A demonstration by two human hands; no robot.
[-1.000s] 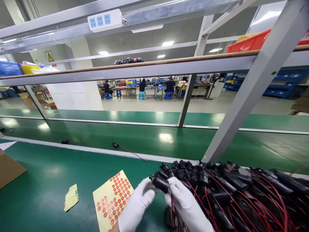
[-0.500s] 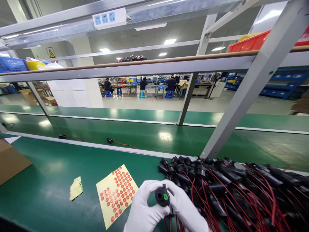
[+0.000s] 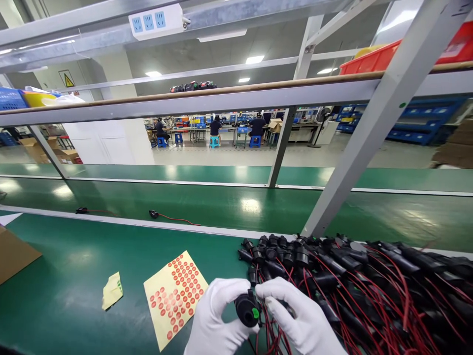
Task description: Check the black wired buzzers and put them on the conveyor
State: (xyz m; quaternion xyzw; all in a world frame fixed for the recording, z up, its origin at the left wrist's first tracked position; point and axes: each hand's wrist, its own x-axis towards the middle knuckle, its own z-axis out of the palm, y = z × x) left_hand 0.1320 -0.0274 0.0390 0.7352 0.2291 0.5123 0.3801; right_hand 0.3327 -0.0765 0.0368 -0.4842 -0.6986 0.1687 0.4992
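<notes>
A black cylindrical part (image 3: pixel 247 309) with a round end and a green dot sticker (image 3: pixel 255 313) sits between the thumb and fingers of my left hand (image 3: pixel 218 315). My right hand (image 3: pixel 299 315) is just to the right of it, fingers curled and pressed together at the part's side; what they pinch, if anything, is hidden. White gloves cover both hands. Left of them lies a cream sheet (image 3: pixel 158 291) of round red stickers. Right of my hands is a heap of similar black parts (image 3: pixel 343 276) with red wires (image 3: pixel 369 315).
A torn scrap (image 3: pixel 112 291) with green dots lies farther left, near a cardboard box (image 3: pixel 16 254). Two wired black parts (image 3: pixel 153 214) rest on the green belt (image 3: pixel 214 202) beyond the white rail. A slanted metal post (image 3: pixel 343 172) rises behind the heap. Several people sit in the background.
My right hand has drawn slightly away to the right from the black part, its fingers now curled together. My left hand still grips the part, which has tilted a little. The view has shifted slightly.
</notes>
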